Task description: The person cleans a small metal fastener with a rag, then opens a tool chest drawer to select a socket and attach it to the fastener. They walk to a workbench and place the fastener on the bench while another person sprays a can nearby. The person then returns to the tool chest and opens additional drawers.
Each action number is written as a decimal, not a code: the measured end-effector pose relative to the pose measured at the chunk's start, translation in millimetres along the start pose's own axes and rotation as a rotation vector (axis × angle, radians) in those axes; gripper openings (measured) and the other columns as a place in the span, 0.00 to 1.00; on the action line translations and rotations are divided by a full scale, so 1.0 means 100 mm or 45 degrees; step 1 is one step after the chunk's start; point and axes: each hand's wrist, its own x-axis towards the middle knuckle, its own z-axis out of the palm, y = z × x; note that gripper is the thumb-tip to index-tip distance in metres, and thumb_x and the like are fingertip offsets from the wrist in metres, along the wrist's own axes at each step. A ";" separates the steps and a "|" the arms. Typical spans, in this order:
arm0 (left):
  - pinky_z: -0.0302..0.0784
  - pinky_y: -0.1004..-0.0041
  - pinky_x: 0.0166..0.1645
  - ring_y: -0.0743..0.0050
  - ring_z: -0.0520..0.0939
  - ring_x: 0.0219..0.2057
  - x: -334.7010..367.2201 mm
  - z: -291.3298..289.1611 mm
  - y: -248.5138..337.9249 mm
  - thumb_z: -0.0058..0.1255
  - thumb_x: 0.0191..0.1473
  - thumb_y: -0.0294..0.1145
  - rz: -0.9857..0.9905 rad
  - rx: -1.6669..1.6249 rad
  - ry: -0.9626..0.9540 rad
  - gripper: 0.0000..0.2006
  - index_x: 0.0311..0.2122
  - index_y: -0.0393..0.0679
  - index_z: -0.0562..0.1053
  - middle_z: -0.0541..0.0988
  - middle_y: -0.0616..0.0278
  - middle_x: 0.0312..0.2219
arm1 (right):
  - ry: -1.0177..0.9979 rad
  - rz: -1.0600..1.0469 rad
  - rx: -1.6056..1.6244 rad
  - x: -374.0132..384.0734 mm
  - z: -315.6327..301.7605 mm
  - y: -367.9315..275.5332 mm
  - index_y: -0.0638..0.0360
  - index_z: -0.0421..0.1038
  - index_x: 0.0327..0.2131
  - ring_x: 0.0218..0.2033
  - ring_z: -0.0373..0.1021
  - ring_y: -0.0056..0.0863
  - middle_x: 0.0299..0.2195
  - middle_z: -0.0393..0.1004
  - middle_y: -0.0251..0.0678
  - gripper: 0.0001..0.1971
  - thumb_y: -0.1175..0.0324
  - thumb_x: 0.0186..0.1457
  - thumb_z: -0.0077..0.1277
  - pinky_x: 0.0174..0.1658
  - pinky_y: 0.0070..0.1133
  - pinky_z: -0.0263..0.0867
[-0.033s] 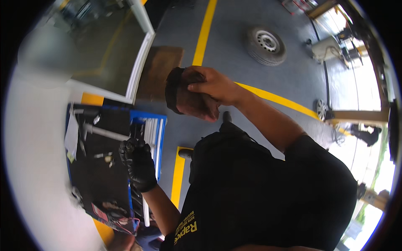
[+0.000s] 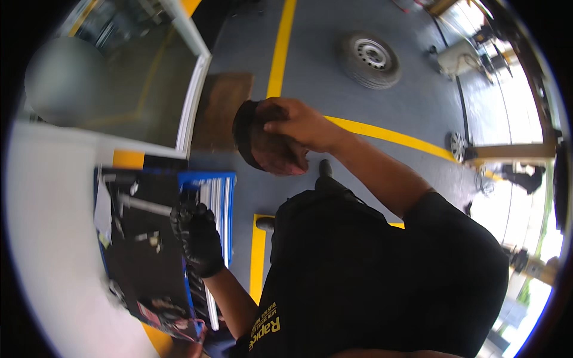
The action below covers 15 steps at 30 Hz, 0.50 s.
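A reddish-brown item (image 2: 276, 149), soft-looking and edged along its left side by a black band (image 2: 243, 131), is gripped by the bare right hand (image 2: 301, 125); it is pinched between thumb and fingers and held up above the grey floor (image 2: 334, 30), in front of the body. Its exact kind cannot be told. The left hand (image 2: 200, 238) is covered by a black glove, and its fingers are curled inward; whether anything is held in them cannot be told. It is held at the right-hand edge of a tool cart (image 2: 143, 271) with a black top and blue edges, just beside one end of a long grey bar (image 2: 145, 204). On the cart top, a white sheet (image 2: 103, 209) is seen at the far left, and a few small light-coloured pieces (image 2: 155, 241) are scattered near the middle. Beyond the cart, a flat brown panel (image 2: 224, 98) is laid on the floor beside a white-framed glass pane (image 2: 137, 77). Farther off, a tyre on a silver rim (image 2: 371, 58) is seen lying on the floor, well apart from both hands, and yellow lines (image 2: 282, 48) are marked across the floor.
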 end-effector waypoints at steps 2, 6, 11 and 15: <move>0.79 0.64 0.54 0.59 0.80 0.51 0.32 0.40 -0.33 0.37 0.72 0.37 -0.213 -0.207 -0.061 0.20 0.64 0.41 0.63 0.76 0.53 0.55 | 0.193 0.013 -0.304 -0.17 -0.68 0.19 0.63 0.69 0.56 0.49 0.75 0.37 0.49 0.77 0.46 0.24 0.63 0.59 0.59 0.53 0.31 0.72; 0.78 0.67 0.45 0.64 0.78 0.44 0.73 1.53 -1.40 0.36 0.72 0.40 -0.311 0.061 0.021 0.16 0.58 0.47 0.68 0.77 0.59 0.51 | 0.317 0.216 -0.071 -0.67 -2.10 0.57 0.61 0.69 0.57 0.52 0.72 0.40 0.47 0.77 0.46 0.26 0.61 0.58 0.59 0.56 0.33 0.67; 0.79 0.63 0.56 0.63 0.82 0.51 1.39 3.00 -2.71 0.46 0.69 0.36 -0.738 -0.178 -0.425 0.15 0.57 0.47 0.73 0.81 0.62 0.50 | 0.549 0.215 0.238 -1.57 -4.11 0.64 0.59 0.64 0.61 0.57 0.68 0.34 0.54 0.71 0.43 0.27 0.67 0.58 0.55 0.60 0.31 0.65; 0.84 0.59 0.52 0.60 0.85 0.47 1.90 3.97 -3.41 0.47 0.68 0.33 -0.936 -0.196 -0.560 0.13 0.54 0.46 0.75 0.83 0.60 0.47 | 0.668 -0.092 0.895 -2.23 -5.57 0.57 0.55 0.56 0.68 0.62 0.63 0.35 0.62 0.63 0.42 0.35 0.66 0.59 0.56 0.65 0.31 0.62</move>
